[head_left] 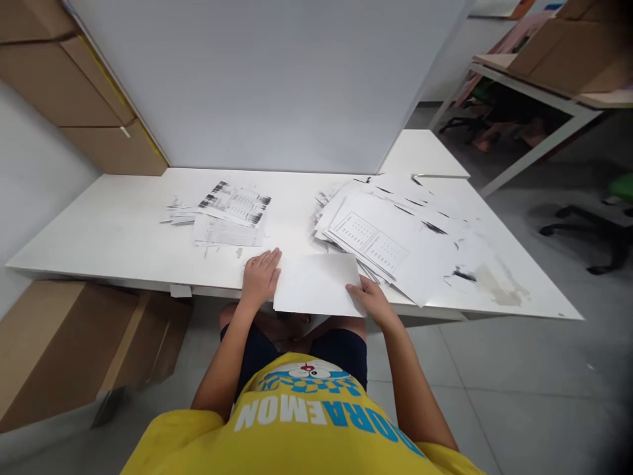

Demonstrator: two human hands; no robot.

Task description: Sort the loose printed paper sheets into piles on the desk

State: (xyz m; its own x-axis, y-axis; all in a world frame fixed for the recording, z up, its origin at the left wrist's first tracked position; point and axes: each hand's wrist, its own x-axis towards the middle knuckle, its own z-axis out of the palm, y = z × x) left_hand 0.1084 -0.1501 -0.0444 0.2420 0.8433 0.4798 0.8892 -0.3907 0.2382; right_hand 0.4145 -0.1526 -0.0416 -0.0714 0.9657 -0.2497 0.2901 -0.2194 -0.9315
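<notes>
Near edge of counter: a blank white sheet (pixel 316 284) is laid at the front of the white counter (pixel 113 231), overhanging the edge slightly.
Left hand (pixel 260 276): laid flat and open, palm down, on the counter at the sheet's left edge; nothing is gripped.
Right hand (pixel 372 298): the sheet's lower right corner is pinched between thumb and fingers.
Writing: "DORAEMON" is read in white letters, upside down in this view, on the yellow shirt (pixel 297 429), above a blue cartoon print.
Printed sheets: grids and rows of small marks are seen on the papers, but no word can be made out.
Count: two hands, one blank sheet, two heaps of paper; a small heap (pixel 222 211) lies to the left, a larger fanned heap (pixel 395 237) to the right, just beside the blank sheet.
Cardboard boxes (pixel 64 349): several are seen, under the counter and along the left wall.
Hard to tell: the number of sheets per heap cannot be counted; the right part of the counter is smeared and washed out.
</notes>
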